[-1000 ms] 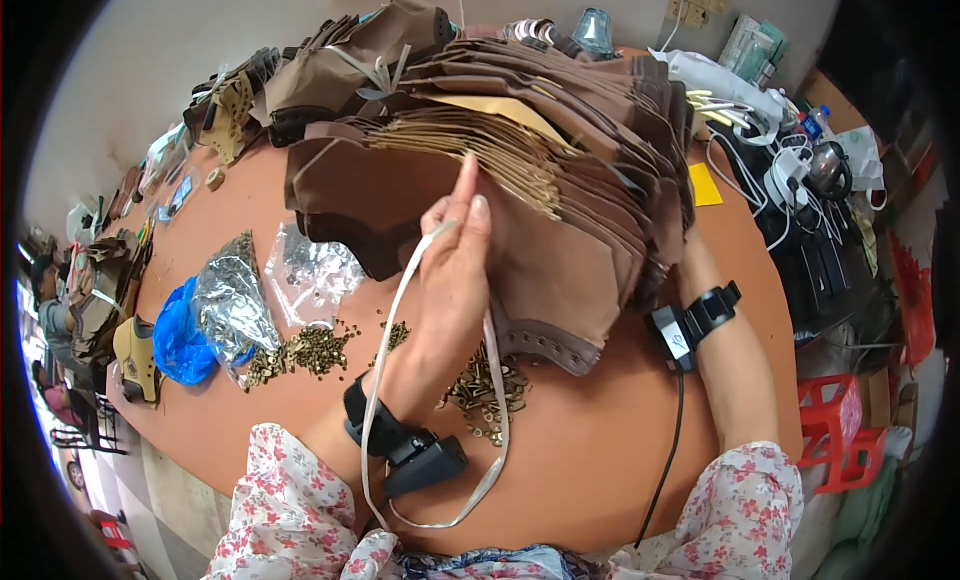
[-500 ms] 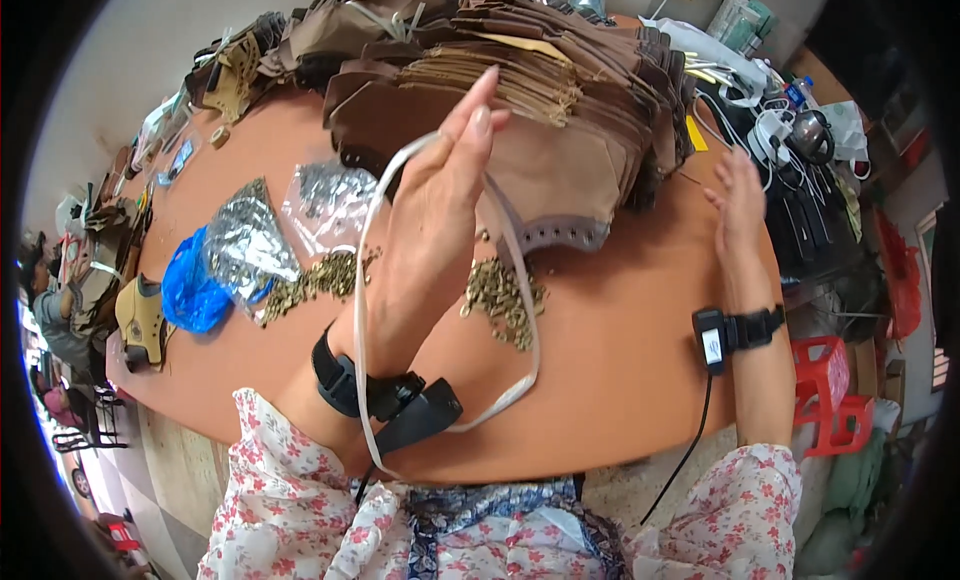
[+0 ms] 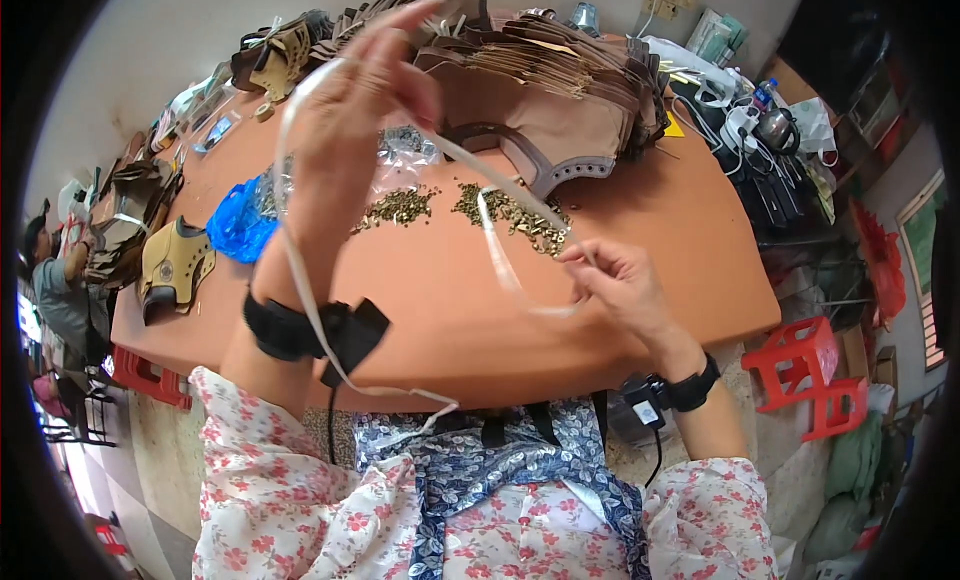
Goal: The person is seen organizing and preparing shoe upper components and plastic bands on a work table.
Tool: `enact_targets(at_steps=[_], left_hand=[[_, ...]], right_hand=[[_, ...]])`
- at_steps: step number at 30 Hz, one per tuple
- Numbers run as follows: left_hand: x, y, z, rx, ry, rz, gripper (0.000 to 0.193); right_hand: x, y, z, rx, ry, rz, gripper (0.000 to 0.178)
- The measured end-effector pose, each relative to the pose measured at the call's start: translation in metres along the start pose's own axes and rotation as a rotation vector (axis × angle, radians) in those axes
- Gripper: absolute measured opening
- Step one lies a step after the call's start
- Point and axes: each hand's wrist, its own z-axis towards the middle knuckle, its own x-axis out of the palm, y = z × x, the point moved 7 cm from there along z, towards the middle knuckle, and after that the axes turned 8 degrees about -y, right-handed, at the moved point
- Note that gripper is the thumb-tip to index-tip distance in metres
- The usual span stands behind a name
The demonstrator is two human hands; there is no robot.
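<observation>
While the right grip (image 3: 622,280) pinches the white strap (image 3: 490,176), keep its span untwisted to the left grip (image 3: 352,102), up-left, closure unclear.

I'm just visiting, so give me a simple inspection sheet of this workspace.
Surface: orange-brown table, curved by the lens.
Handled: pale strap.
Stock: brown stack at the back; small brassy bits heaped in front of it.
Clutter: blue bag, clear bag, yellow card.
Left hand: blurred; the strap runs over it; grip unclear.
Right hand: pinches the strap with its fingers.
Cables: dark cord below the right wrist; white cables bunched beyond the table's right edge.
Surroundings: red stools at right; another person at far left.
Spills on the floor: nothing seen.
</observation>
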Motion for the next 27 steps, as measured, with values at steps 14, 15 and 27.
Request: enact_targets(at_steps=[14,15,27], left_hand=[[-0.15,-0.037,-0.008,-0.028,-0.229,0.025,0.039],[-0.15,-0.038,-0.01,-0.026,-0.228,0.026,0.039],[-0.066,-0.013,-0.035,-0.081,0.104,0.262,0.034]], right_hand=[[-0.074,0.034,0.038,-0.278,-0.413,-0.013,0.018],[-0.072,0.041,0.043,-0.279,-0.413,-0.011,0.018],[0.015,0.111,0.052,-0.545,-0.173,0.1,0.018]])
